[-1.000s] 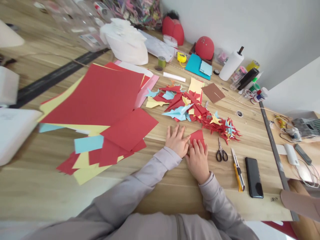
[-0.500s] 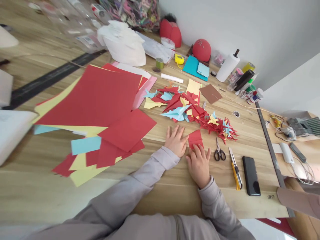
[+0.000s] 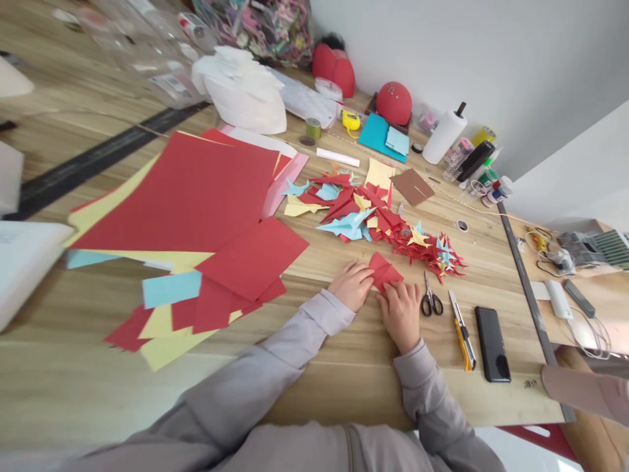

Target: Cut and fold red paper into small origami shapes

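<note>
A small piece of red paper with crease lines lies turned at an angle on the wooden table. My left hand holds its left corner, fingers drawn together at the edge. At the lower right edge, my right hand grips the same paper with thumb and fingers. Just right of that hand are black-handled scissors. Behind the paper spreads a long heap of folded red, yellow and blue paper pieces, some shaped like planes and stars.
Large red sheets and smaller cut pieces are stacked at left. A yellow utility knife and a black phone lie at right. Tissues, a tape measure and several bottles stand toward the wall.
The red paper has turned from nearly square-on to slanted. My left hand's spread fingers have drawn in at its edge, and my right hand has shifted slightly right.
</note>
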### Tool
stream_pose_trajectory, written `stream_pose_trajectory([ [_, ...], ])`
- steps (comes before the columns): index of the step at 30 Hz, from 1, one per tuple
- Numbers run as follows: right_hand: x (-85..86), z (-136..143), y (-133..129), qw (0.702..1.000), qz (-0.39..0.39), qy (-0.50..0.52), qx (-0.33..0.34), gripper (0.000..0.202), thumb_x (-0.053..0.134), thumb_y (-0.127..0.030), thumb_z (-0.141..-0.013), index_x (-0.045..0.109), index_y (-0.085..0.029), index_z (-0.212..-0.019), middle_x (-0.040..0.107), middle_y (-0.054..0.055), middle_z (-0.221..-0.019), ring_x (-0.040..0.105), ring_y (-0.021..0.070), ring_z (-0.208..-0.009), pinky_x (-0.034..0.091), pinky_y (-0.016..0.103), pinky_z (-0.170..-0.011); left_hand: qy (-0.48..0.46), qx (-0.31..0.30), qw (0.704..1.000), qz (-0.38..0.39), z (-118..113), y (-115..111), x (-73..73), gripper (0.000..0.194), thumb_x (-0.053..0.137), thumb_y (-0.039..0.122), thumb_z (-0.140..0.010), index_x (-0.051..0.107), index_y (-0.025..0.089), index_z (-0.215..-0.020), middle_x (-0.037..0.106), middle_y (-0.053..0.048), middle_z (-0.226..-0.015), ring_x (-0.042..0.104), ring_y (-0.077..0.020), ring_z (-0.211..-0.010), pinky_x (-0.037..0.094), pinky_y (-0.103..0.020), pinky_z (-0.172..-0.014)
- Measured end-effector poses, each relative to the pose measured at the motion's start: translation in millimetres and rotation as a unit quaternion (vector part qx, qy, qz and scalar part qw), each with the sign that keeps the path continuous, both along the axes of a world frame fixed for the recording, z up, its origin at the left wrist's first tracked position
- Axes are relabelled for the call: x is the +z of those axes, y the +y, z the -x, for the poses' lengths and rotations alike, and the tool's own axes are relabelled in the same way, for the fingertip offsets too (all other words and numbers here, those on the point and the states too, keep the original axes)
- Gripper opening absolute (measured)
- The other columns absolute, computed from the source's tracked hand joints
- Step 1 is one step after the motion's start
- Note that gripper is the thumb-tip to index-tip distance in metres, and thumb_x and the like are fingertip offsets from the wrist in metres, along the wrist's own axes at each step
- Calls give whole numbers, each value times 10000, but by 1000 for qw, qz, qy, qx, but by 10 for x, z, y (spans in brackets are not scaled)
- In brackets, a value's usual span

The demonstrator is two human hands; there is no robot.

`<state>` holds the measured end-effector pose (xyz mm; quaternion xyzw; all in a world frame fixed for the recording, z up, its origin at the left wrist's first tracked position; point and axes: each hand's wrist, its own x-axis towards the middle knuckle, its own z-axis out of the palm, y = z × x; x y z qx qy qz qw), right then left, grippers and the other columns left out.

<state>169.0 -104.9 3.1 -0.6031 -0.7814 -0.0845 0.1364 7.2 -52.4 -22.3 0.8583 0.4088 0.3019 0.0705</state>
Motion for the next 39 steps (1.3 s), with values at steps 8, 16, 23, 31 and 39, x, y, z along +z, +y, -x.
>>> stream_pose_trajectory([
  [8,15,-2,43,997,-6,-71,22,201,478,-217,-918,634,-192,-1043,626,66,-878,498,215,-882,269,456,-1019,-17,-9,999,-27,0,28,-61,221,495,205,-880,688,156,-974,689,-108,-1011,579,-238,-1013,418,-475,-991],
  [16,69,30,110,996,-61,63,24,188,435,-192,-933,620,-182,-966,662,66,-949,558,170,-931,299,397,-1014,-3,-7,1000,-14,44,14,-21,264,446,150,-876,701,196,-928,705,-78,-974,598,-205,-947,424,-430,-954],
  [23,55,-40,146,995,-24,89,46,332,535,-317,-880,566,-139,-1159,603,142,-1199,519,234,-1113,347,401,-980,-45,15,999,-16,41,7,1,268,434,144,-875,691,162,-949,710,-96,-966,617,-211,-937,486,-387,-861],
  [31,-82,-47,158,997,-13,30,69,243,498,-228,-913,614,-152,-1113,649,114,-1173,507,227,-1171,292,414,-1019,-38,-25,999,-21,13,12,-43,321,453,101,-814,678,136,-1039,673,-117,-1121,570,-251,-1111,465,-450,-972],
  [39,-11,14,165,982,-87,145,81,185,448,-189,-931,619,-181,-1000,675,89,-1041,584,178,-1032,348,412,-1005,-84,-25,996,-11,23,19,1,257,469,146,-851,706,157,-950,725,-101,-970,644,-241,-950,493,-448,-898],
])
